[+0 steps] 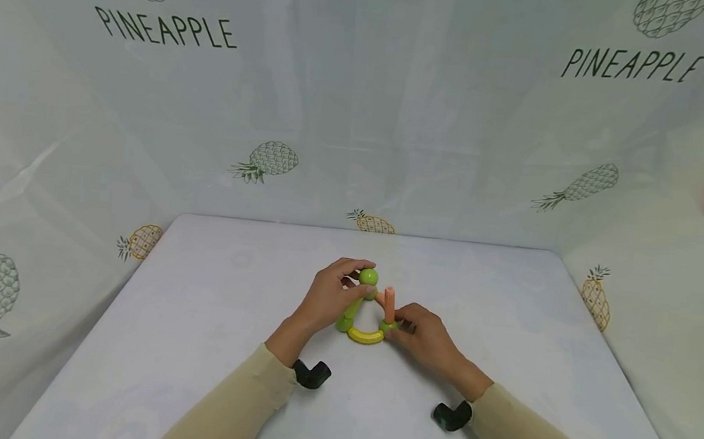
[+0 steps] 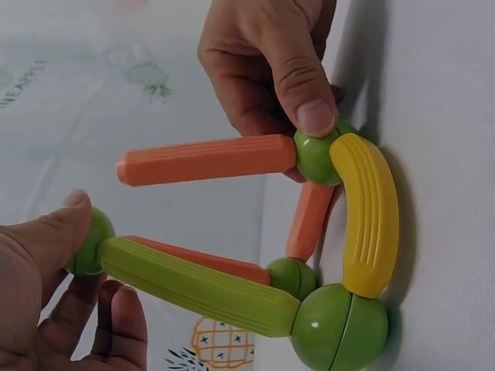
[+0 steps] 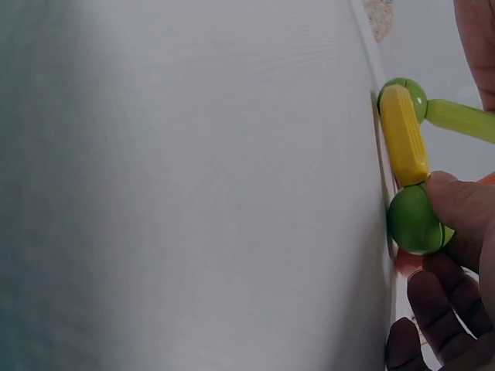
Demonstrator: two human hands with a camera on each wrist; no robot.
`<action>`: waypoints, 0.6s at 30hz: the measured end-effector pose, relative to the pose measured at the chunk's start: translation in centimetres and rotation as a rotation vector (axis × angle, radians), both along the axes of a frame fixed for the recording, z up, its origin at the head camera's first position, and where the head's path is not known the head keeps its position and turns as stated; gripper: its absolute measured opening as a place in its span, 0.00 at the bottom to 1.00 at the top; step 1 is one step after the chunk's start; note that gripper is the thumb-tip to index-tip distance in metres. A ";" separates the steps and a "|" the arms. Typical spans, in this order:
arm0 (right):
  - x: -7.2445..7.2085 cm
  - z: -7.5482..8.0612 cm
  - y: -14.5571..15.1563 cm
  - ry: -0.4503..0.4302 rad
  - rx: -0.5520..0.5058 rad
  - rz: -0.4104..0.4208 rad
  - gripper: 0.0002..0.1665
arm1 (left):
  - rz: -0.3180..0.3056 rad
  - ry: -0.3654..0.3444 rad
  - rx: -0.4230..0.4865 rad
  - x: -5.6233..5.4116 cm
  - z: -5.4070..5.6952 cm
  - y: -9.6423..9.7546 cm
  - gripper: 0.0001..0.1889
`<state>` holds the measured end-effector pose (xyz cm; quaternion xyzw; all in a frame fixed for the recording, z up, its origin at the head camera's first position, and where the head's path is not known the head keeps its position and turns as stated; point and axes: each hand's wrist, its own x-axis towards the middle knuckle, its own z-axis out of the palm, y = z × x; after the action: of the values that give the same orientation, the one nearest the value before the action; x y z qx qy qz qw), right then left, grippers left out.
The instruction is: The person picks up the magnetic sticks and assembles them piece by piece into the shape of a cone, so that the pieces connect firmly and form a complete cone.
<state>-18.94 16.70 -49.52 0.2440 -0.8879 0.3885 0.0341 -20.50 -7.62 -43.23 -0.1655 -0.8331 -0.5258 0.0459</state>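
Observation:
A small ball-and-rod construction stands on the table. My left hand (image 1: 333, 297) holds its top green ball (image 2: 94, 241) between thumb and fingers. A green rod (image 2: 197, 286) and an orange rod (image 2: 203, 261) run from that ball down to two base balls. With thumb and fingers, my right hand (image 1: 426, 336) pinches the right base ball (image 3: 418, 220). From this ball a second orange rod (image 2: 209, 160) stands up, its upper end free. A curved yellow rod (image 1: 366, 337) joins the two near base balls; another orange rod (image 2: 309, 220) leads to the back ball (image 2: 292, 277).
The white table (image 1: 187, 345) lies under both hands. Hanging cloth (image 1: 363, 107) with pineapple prints surrounds it at the back and sides. A black wrist device part (image 1: 311, 375) sits by the left sleeve, another black part (image 1: 452, 416) by the right sleeve.

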 end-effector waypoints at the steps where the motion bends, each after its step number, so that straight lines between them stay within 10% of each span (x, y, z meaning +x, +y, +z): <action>1: 0.0 0.1 0.0 0.002 0.006 0.000 0.14 | -0.002 0.004 -0.002 0.0 0.0 -0.1 0.23; 18: -0.2 -0.2 -0.1 0.038 0.029 0.015 0.17 | -0.015 -0.056 -0.048 -0.1 0.4 -0.2 0.22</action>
<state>-19.14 16.58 -49.77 0.2584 -0.8908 0.3712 0.0448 -20.55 -7.81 -42.80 -0.1580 -0.8452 -0.5104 0.0145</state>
